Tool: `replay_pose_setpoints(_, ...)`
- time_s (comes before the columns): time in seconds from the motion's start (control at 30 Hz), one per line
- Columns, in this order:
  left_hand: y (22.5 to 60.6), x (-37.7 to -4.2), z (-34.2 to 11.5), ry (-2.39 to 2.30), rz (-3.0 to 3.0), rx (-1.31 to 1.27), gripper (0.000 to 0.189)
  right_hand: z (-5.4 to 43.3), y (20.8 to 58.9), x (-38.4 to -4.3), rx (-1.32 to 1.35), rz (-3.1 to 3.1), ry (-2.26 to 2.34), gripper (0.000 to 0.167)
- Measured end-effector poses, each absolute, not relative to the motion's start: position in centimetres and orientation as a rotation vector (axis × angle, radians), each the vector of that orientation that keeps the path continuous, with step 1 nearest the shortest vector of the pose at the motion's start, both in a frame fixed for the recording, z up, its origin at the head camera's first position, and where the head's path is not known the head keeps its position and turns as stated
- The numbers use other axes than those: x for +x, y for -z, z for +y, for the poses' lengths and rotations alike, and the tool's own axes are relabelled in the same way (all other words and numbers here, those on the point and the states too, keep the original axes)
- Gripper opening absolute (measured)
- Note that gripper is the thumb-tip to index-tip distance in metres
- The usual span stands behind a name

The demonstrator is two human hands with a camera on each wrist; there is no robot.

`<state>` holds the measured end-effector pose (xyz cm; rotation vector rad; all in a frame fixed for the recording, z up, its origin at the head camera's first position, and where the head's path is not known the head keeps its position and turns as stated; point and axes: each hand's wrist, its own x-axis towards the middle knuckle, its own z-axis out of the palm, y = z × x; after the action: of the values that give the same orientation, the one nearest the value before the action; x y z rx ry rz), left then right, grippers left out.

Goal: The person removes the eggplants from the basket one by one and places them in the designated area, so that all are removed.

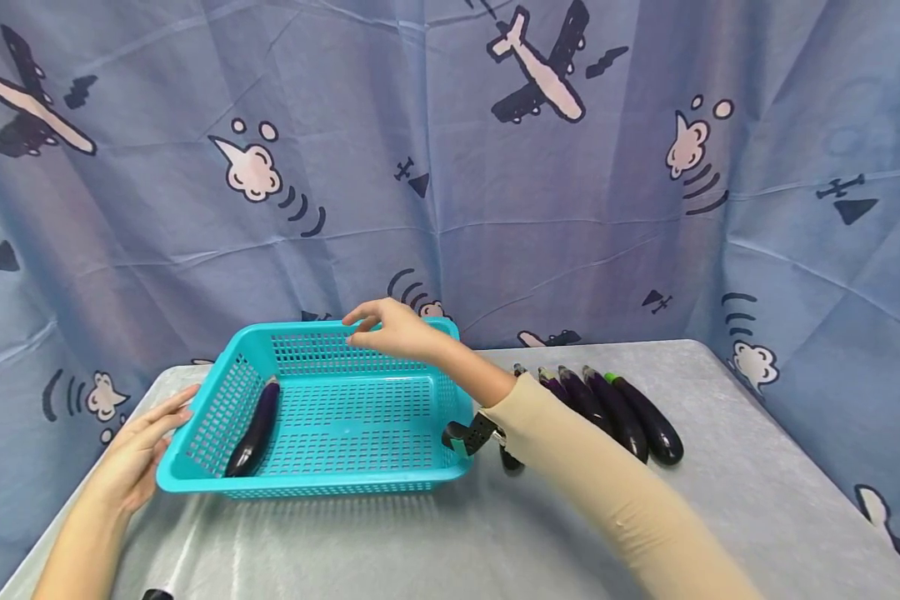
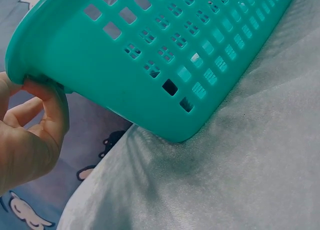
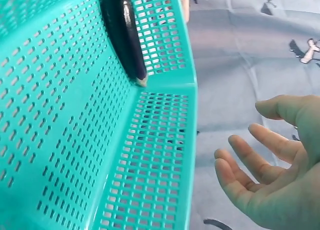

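Observation:
A turquoise plastic basket with slotted walls sits on the table. Inside, along its left wall, lies one dark purple eggplant. My left hand holds the basket's left rim; in the left wrist view its fingers curl beneath the rim edge. Above the basket's far side hovers my right hand, its fingers relaxed and apart with nothing between them. The right wrist view has this hand beside the basket wall, not touching it, and the eggplant in the corner beyond.
Several eggplants lie side by side on the grey table right of the basket, partly hidden by my right sleeve. A blue curtain with airplane prints hangs behind. A small black object shows at the bottom left.

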<state>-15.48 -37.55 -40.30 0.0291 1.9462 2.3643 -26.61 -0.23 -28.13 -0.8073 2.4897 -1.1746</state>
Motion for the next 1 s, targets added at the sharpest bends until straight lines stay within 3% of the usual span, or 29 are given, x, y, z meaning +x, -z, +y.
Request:
replay_pose_setpoints(0.63, 40.2, -15.3, -37.3, -2.351, 1.957, -0.042, 0.044, -7.1, 31.3, -28.8, -0.891, 2.496, 1.045, 0.042)
replay_pose_setpoints(1.0, 40.3, -15.2, -37.3, -2.357, 1.97, -0.043, 0.044, -9.3, 33.4, -29.5, -0.799, 2.358, 1.237, 0.043)
